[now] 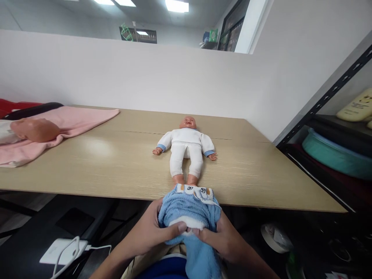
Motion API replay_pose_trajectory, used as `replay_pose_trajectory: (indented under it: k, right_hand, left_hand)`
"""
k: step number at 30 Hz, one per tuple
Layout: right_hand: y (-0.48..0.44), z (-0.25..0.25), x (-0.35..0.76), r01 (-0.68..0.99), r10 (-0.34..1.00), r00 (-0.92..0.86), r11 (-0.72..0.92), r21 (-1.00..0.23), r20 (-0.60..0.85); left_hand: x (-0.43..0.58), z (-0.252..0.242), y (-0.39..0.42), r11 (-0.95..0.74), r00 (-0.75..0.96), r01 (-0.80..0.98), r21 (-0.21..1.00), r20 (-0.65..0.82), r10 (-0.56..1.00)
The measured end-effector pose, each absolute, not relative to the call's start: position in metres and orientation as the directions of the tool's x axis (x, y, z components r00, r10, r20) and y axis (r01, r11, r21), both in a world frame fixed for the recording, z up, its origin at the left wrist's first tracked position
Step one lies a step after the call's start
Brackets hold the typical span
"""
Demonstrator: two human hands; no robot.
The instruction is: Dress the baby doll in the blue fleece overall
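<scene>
A baby doll (186, 145) in a white top and white trousers lies on its back on the wooden table, head toward the wall. Its bare lower legs reach the front edge, where a fluffy blue garment (188, 209) with an animal-face trim hides its feet. My left hand (158, 230) grips the garment's left side, thumb on its white inner part. On the other side my right hand (221, 234) pinches the same garment, the two thumbs nearly touching. Part of the blue cloth hangs down over my lap.
On the table's left, a second doll (36, 130) lies on a pink blanket (84, 118). A shelf at the right holds a teal basin (334, 155) and a yellow bottle (356, 106). A white device (62, 251) with a cable rests below the table at the left.
</scene>
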State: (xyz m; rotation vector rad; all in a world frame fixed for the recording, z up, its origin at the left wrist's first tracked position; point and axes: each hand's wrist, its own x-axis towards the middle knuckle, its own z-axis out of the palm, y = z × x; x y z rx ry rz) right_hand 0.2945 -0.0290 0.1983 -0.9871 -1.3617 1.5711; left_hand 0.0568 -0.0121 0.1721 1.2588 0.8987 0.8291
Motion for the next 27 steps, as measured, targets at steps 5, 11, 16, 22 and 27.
replay_pose_trajectory:
  k: [5,11,16,22,27]
  right_hand:
    - [-0.024,0.205,0.299,-0.119,0.862,-0.500,-0.163,-0.979,-0.083]
    - [-0.010,0.217,0.301,-0.231,0.813,-0.579,-0.242,-0.942,-0.066]
    - [0.001,0.211,0.302,-0.261,0.820,-0.570,-0.245,-0.934,-0.056]
    - [0.009,0.214,0.300,-0.170,0.808,-0.584,-0.211,-0.963,-0.074]
    - [0.018,0.223,0.299,0.014,0.780,-0.625,-0.018,-1.000,-0.023]
  left_hand:
    - [0.054,0.181,-0.008,0.054,0.333,-0.008,0.998,-0.049,0.942]
    - [0.050,0.182,-0.004,0.083,0.447,-0.046,0.995,-0.054,0.893]
    - [0.055,0.188,0.000,0.083,0.496,-0.021,0.996,-0.062,0.866]
    - [0.054,0.188,0.009,-0.010,0.374,0.030,1.000,-0.002,0.927]
    - [0.060,0.182,0.012,-0.156,0.149,0.184,0.971,0.129,0.980]
